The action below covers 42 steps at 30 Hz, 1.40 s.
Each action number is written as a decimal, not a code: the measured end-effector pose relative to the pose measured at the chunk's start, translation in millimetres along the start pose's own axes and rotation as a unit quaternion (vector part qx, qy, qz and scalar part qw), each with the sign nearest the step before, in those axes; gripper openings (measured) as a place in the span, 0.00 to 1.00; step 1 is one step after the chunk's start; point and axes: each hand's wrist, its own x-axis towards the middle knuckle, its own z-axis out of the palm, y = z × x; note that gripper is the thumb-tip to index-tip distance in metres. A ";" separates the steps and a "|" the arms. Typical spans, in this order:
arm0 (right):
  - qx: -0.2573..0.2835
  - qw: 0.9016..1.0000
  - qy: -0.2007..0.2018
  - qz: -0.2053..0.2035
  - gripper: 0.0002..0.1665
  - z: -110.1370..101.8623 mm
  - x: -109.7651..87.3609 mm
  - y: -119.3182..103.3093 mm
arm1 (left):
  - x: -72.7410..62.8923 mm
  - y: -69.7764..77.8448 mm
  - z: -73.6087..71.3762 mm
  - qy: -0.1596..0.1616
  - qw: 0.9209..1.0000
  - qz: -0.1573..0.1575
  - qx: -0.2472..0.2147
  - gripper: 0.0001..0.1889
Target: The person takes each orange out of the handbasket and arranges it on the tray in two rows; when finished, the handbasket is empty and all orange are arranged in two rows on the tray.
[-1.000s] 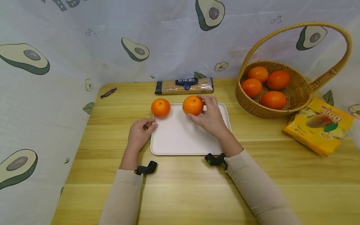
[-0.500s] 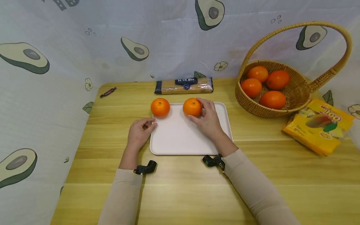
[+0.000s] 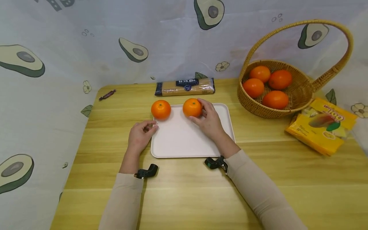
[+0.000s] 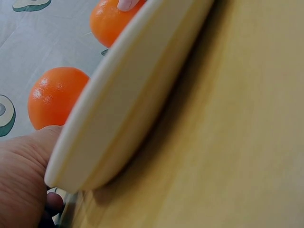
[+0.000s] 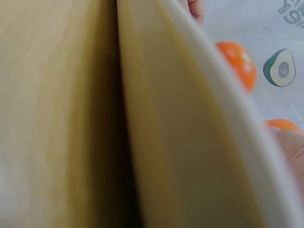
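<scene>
A white rectangular tray (image 3: 184, 140) lies on the wooden table. My right hand (image 3: 210, 119) holds an orange (image 3: 192, 107) near the tray's far edge, thumb on the near side and fingers round its right side. A second orange (image 3: 161, 110) sits at the tray's far left corner, with no hand on it. My left hand (image 3: 140, 135) is at the tray's left edge, its fingers curled and the thumb over the rim. In the left wrist view that thumb (image 4: 35, 142) reaches behind the tray's rim; its other fingers are mostly hidden.
Behind the tray lies a packet of spaghetti (image 3: 184, 87). A wicker basket (image 3: 258, 108) with a tall handle holds several orange-red fruits at the back right. Next to it is a yellow candy bag (image 3: 319, 127). One wrapped candy (image 3: 107, 95) lies at the far left.
The orange in my right hand has come down slightly and a little left, with the right wrist shifting left. My left hand keeps its place. The head view has turned slightly to the right.
</scene>
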 end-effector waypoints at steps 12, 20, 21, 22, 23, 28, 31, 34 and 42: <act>-0.007 1.000 -0.007 0.001 0.52 -0.9 1.2 -2.6 | 0.3 1.2 -0.8 -0.003 1.000 -0.004 -0.005 0.14; -0.049 0.999 -0.004 0.006 0.54 -7.3 -1.3 -14.9 | 1.5 0.7 0.0 -0.001 1.000 -0.005 -0.005 0.14; -0.055 0.998 -0.004 0.004 0.53 -8.6 -1.9 -16.8 | 1.5 0.6 0.1 -0.001 1.000 -0.005 -0.004 0.14; -0.062 0.998 -0.004 0.002 0.53 -9.9 -2.8 -18.9 | 1.4 0.2 0.3 -0.002 1.000 -0.006 -0.002 0.14; -0.071 0.997 -0.004 0.000 0.53 -11.4 -3.4 -20.5 | 1.3 -0.2 0.4 -0.002 1.000 -0.006 -0.002 0.14; -0.101 0.995 0.000 -0.026 0.53 -21.9 -7.1 -29.2 | 1.1 0.2 0.6 -0.006 1.000 -0.008 0.001 0.14; -0.104 0.994 0.004 -0.039 0.53 -30.7 -8.5 -34.9 | 1.2 1.1 0.2 -0.005 1.000 -0.005 0.001 0.14; -0.101 0.994 0.014 -0.040 0.52 -41.9 -9.2 -40.6 | 1.6 1.2 -0.3 -0.004 1.000 -0.002 0.002 0.14; -0.103 0.992 0.072 -0.031 0.46 -84.1 -7.9 -45.1 | 1.5 -0.5 -1.5 -0.005 1.000 -0.006 0.000 0.14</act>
